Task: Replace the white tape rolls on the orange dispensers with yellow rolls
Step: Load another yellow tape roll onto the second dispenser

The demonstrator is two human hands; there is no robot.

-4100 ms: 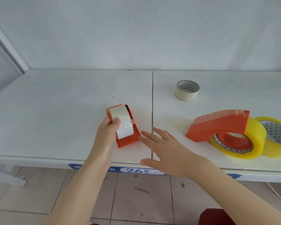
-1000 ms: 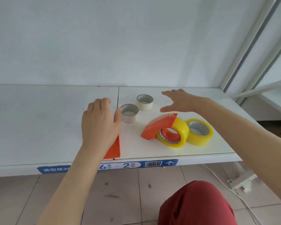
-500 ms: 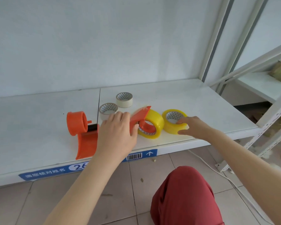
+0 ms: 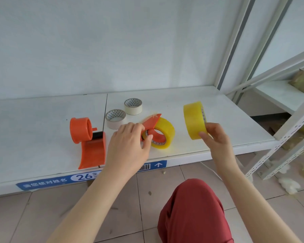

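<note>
An empty orange dispenser (image 4: 92, 149) lies on the white shelf (image 4: 218, 120) at the left, its bare hub (image 4: 80, 129) upright. Two white tape rolls (image 4: 115, 118) (image 4: 133, 106) lie flat behind it. A second orange dispenser (image 4: 152, 122) carries a yellow roll (image 4: 163, 133) and stands at the middle. My left hand (image 4: 128, 144) pinches the low end of this dispenser, fingers over it and thumb at the roll's core. My right hand (image 4: 216, 137) holds a loose yellow roll (image 4: 194, 120) on edge, lifted above the shelf to the right.
The shelf's front edge carries a blue label strip (image 4: 60, 180). A white rack upright (image 4: 235, 41) stands at the right rear, with perforated rack legs (image 4: 288, 137) and another shelf beyond. My red-clad knee (image 4: 193, 213) is below, over the tiled floor.
The white roll came off the left dispenser and lies on the shelf. My left hand moved from that dispenser to the loaded one. My right hand picked up the loose yellow roll.
</note>
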